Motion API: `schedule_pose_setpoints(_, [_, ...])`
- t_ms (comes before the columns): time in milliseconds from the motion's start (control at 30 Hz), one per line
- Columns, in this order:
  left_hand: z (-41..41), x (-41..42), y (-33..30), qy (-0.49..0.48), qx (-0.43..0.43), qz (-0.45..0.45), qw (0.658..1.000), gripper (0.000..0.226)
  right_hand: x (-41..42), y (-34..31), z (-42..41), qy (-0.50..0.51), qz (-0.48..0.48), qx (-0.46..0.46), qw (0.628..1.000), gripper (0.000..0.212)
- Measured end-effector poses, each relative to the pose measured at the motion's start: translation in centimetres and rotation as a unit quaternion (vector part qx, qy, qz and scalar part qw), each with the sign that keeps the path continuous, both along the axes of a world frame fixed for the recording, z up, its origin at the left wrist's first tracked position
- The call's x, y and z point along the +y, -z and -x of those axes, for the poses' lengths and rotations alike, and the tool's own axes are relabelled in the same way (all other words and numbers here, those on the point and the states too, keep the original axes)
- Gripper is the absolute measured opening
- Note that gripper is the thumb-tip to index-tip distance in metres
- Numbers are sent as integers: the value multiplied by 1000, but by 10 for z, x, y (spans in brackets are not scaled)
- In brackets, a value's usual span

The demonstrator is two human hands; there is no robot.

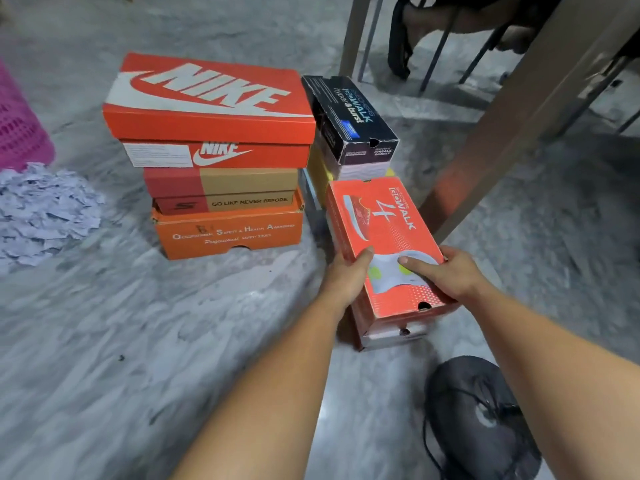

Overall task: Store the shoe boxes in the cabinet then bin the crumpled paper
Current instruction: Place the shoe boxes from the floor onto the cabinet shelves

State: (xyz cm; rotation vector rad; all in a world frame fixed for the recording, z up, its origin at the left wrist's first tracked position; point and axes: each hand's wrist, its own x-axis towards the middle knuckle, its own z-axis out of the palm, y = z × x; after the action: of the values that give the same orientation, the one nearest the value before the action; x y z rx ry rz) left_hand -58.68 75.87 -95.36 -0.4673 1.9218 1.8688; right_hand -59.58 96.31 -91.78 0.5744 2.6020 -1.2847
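- grey marbled floor (104,341) carries all the shoe boxes; no cabinet shows in view.
- left hand (346,275) and right hand (446,275) both grasp the red gowalk box (384,237), thumbs on its lid, near a black box (349,116).
- nike stack (214,140) stands untouched beside them.
- crumpled paper (41,209) lies heaped by a pink basket (17,129), not binned.
- judging by this, storing has barely begun.

— What's underfoot here?
— Grey marbled floor (138,341), glossy, catching light.
— And behind?
— Brown wooden table leg (519,116) slanting up on the right, thin metal chair legs (438,60) beyond it.
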Motion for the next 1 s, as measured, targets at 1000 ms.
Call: schedule_pose_setpoints(1000, [-342, -586, 74, -621, 16, -2, 784, 82, -637, 15, -199, -533, -11, -198, 822, 53])
